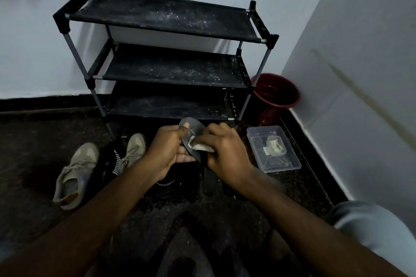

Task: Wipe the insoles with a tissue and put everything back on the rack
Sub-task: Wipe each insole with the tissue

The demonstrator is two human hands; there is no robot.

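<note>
My left hand (167, 149) grips a dark insole (193, 128) from its left side, thumb on top near the rounded tip. My right hand (225, 149) holds a crumpled white tissue (199, 145) and presses it against the insole's upper face. Both hands are in front of the bottom shelf of the black three-tier shoe rack (166, 67), whose shelves are dusty and bare. A second dark insole (210, 181) lies on the floor under my right hand.
Two beige sneakers (76, 173) (132, 150) lie on the dark floor at the left, beside dark footwear (166, 183) with white print. A clear plastic box (273, 148) holding folded tissues sits at the right. A red bucket (275, 93) stands in the corner beside the rack.
</note>
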